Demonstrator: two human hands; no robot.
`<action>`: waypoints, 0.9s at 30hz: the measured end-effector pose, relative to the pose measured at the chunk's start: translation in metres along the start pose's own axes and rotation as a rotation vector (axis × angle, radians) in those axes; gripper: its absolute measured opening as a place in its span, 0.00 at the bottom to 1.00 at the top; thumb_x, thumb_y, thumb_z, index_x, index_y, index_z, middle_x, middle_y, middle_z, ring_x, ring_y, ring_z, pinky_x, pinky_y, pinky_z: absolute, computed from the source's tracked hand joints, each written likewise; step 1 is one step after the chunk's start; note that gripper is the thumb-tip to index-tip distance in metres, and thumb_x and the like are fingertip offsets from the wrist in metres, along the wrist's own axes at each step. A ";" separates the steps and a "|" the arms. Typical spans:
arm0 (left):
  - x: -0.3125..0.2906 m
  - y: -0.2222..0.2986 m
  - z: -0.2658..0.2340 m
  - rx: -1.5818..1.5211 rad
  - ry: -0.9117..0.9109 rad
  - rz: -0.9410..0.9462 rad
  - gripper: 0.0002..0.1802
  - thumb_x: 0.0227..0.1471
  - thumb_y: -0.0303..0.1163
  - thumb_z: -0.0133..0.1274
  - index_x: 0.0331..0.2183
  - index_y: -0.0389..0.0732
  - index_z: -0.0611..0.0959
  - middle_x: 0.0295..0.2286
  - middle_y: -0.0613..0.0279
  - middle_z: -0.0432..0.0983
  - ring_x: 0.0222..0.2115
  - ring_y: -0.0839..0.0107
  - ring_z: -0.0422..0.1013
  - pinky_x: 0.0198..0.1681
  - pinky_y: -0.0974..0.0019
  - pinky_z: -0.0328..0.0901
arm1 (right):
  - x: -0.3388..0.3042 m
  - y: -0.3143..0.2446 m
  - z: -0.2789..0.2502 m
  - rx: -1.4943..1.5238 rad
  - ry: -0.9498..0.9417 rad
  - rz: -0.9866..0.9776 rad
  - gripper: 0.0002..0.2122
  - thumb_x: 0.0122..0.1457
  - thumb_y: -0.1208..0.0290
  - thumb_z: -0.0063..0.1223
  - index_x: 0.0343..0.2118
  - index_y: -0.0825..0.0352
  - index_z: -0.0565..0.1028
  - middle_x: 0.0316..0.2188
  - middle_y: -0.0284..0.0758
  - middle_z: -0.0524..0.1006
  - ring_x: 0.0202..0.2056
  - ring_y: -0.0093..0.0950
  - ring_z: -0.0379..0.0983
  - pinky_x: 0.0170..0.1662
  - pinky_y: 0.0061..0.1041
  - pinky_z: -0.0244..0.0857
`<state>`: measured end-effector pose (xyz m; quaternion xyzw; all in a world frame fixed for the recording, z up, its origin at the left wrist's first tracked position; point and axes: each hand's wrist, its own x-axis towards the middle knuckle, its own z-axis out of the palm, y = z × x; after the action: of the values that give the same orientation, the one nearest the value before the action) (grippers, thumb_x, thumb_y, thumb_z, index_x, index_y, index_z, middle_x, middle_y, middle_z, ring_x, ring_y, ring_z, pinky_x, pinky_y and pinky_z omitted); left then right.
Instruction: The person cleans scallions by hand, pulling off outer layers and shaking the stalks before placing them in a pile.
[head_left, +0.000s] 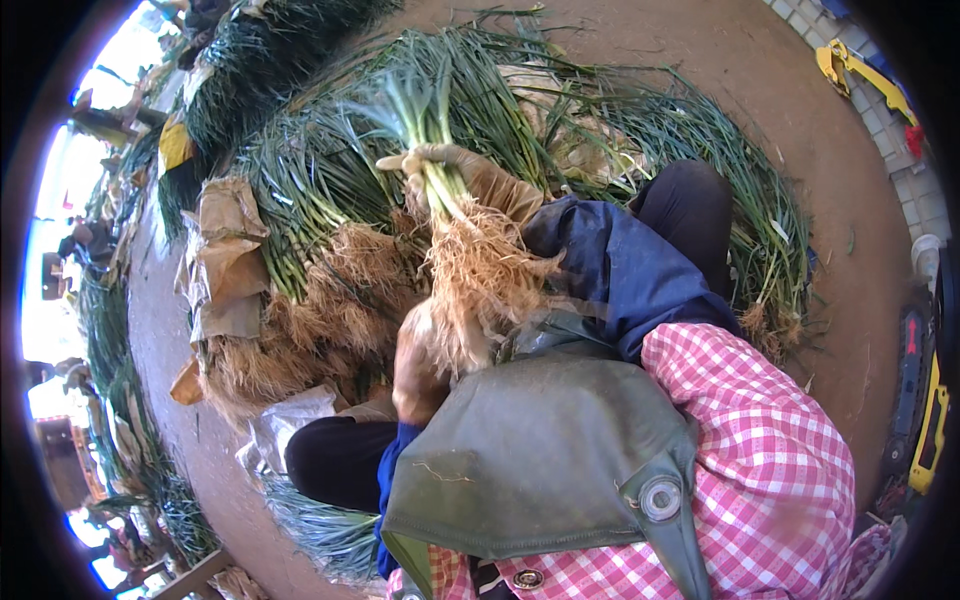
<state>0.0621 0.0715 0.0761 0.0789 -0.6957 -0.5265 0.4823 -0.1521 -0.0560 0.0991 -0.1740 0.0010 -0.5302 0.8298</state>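
My gloved right hand (455, 160) is closed around the pale stems (440, 190) of a green-onion bunch (458, 215) beyond my green apron (540, 440), best held firmly without crushing, while my left hand (416, 365), grip unclear, is at the shaggy roots (482, 262).

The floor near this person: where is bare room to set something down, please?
Bare brown floor shows at right, between the right-hand leaf pile and the dark bar. A narrower strip runs between the brown paper and the far-left bundles. It is crowded around the right hand, bunch and left hand.
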 end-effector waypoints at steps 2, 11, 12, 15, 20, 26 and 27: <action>-0.009 0.004 -0.012 -0.117 -0.063 0.204 0.20 0.49 0.40 0.52 0.36 0.31 0.73 0.25 0.56 0.73 0.23 0.70 0.69 0.27 0.65 0.68 | -0.009 -0.013 -0.011 -0.057 0.074 -0.054 0.27 0.60 0.69 0.45 0.55 0.84 0.54 0.27 0.32 0.74 0.28 0.24 0.73 0.31 0.18 0.73; 0.033 0.044 -0.005 0.605 -0.083 -0.184 0.09 0.52 0.32 0.49 0.33 0.37 0.77 0.29 0.59 0.74 0.30 0.71 0.71 0.36 0.66 0.68 | -0.005 0.004 -0.046 0.019 0.268 -0.002 0.24 0.58 0.72 0.46 0.54 0.80 0.58 0.34 0.39 0.75 0.33 0.29 0.74 0.38 0.25 0.73; 0.010 0.018 -0.015 0.619 -0.051 -0.332 0.10 0.52 0.31 0.50 0.36 0.37 0.77 0.31 0.59 0.74 0.32 0.71 0.71 0.37 0.67 0.68 | 0.003 0.008 -0.042 0.036 0.164 0.012 0.24 0.58 0.71 0.47 0.54 0.80 0.58 0.35 0.39 0.75 0.34 0.29 0.75 0.39 0.26 0.73; 0.050 0.009 0.001 -0.346 0.775 -1.117 0.14 0.54 0.28 0.49 0.43 0.37 0.78 0.39 0.60 0.76 0.37 0.71 0.71 0.39 0.71 0.67 | -0.002 0.000 -0.048 0.039 0.156 0.018 0.24 0.57 0.71 0.49 0.53 0.79 0.59 0.36 0.40 0.75 0.35 0.29 0.75 0.38 0.24 0.74; 0.053 -0.009 -0.060 -0.107 0.621 -0.772 0.19 0.54 0.35 0.50 0.46 0.34 0.74 0.36 0.59 0.76 0.35 0.73 0.72 0.38 0.72 0.69 | 0.004 0.030 -0.045 -0.063 0.194 0.025 0.24 0.58 0.68 0.49 0.53 0.79 0.60 0.43 0.50 0.72 0.44 0.35 0.73 0.49 0.26 0.70; 0.082 -0.001 0.015 -0.613 0.624 -1.164 0.10 0.50 0.28 0.50 0.37 0.36 0.75 0.25 0.57 0.75 0.24 0.65 0.74 0.28 0.66 0.72 | -0.015 0.069 -0.049 -0.301 0.323 0.076 0.22 0.60 0.60 0.46 0.51 0.73 0.64 0.44 0.46 0.74 0.43 0.35 0.72 0.45 0.30 0.69; 0.073 -0.006 0.001 -0.683 0.662 -1.233 0.10 0.49 0.23 0.47 0.37 0.34 0.73 0.24 0.54 0.74 0.23 0.60 0.75 0.26 0.61 0.73 | -0.014 0.082 -0.045 -0.284 0.345 0.120 0.22 0.60 0.58 0.47 0.50 0.72 0.65 0.41 0.45 0.75 0.39 0.32 0.73 0.43 0.30 0.69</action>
<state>0.0211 0.0244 0.1138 0.4516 -0.1453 -0.8338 0.2825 -0.0942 -0.0254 0.0302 -0.1954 0.2275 -0.4964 0.8146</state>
